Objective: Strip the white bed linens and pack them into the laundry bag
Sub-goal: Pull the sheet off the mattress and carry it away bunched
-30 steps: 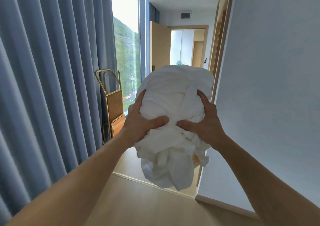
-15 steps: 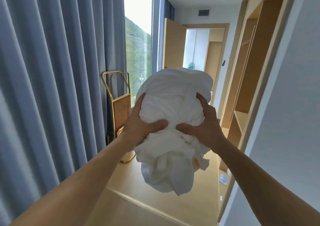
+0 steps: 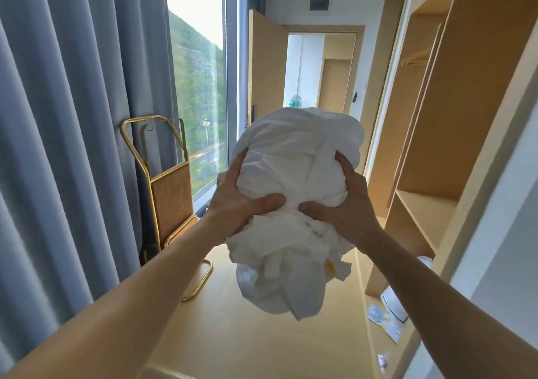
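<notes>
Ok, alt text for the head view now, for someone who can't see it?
The left hand and right hand grip a bundle of white linens held up in a hallway. Blue curtains and a gold luggage rack stand left, an open wardrobe right.

Daylight is coming through the window (image 3: pixel 198 93) between grey curtains (image 3: pixel 72 116) — a gold rack (image 3: pixel 171 198) is standing by them, shelves (image 3: pixel 431 204) opposite.

Linen bundle (image 3: pixel 294 180), white, balled, held in the air: left grip (image 3: pixel 233 204) and right grip (image 3: pixel 346 207) clasp its sides, thumbs pressed into the middle. Grey curtain (image 3: pixel 72 116) and gold-framed trolley (image 3: pixel 168 198) at left; window (image 3: pixel 198 87) ahead; open wooden wardrobe (image 3: pixel 436 116) at right; papers (image 3: pixel 387 314) on floor (image 3: pixel 262 335).
</notes>
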Demonstrator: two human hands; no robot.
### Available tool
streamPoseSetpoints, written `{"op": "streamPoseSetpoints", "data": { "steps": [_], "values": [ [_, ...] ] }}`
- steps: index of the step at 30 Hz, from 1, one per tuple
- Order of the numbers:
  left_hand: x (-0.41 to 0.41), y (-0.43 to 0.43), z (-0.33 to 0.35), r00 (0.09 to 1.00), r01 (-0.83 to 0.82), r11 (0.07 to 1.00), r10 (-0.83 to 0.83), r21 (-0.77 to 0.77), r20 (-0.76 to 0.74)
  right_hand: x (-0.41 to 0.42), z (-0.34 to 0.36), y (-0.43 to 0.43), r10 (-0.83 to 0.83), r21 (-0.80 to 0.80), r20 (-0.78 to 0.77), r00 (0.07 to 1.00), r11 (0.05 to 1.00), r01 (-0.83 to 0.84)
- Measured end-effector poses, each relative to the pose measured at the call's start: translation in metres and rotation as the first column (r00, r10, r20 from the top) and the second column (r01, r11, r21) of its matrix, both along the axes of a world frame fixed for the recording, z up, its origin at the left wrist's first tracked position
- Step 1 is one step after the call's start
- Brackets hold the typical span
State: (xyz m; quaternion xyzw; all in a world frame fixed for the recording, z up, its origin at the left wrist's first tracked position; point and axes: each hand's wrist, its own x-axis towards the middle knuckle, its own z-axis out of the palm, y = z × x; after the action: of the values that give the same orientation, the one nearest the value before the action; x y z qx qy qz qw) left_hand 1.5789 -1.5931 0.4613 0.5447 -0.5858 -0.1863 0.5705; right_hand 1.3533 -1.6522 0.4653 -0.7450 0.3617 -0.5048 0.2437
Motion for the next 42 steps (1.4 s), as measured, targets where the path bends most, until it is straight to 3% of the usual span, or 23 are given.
{"op": "streamPoseSetpoints", "data": {
  "steps": [14, 28, 36, 42],
  "values": [
    [0.078, -0.257, 0.024, 0.999, -0.008, 1.0, 0.007, -0.02, -0.04, 0.083, 0.018, -0.272, 0.056, -0.023, 0.031, 0.998, 0.998, -0.055],
    [0.191, -0.544, 0.023, 0.987, 0.136, 0.989, -0.141, -0.061, -0.083, 0.189, 0.018, -0.531, -0.112, -0.061, -0.008, 0.994, 0.992, 0.111],
    [0.203, -0.707, 0.017, 0.974, 0.218, 0.975, -0.22, -0.044, -0.052, 0.194, 0.008, -0.674, -0.202, -0.026, 0.017, 0.979, 0.979, 0.203],
    [0.193, -0.838, 0.008, 0.973, 0.219, 0.974, -0.223, -0.065, -0.062, 0.185, 0.0, -0.809, -0.175, -0.014, 0.045, 0.984, 0.984, 0.176]
  ]
}}
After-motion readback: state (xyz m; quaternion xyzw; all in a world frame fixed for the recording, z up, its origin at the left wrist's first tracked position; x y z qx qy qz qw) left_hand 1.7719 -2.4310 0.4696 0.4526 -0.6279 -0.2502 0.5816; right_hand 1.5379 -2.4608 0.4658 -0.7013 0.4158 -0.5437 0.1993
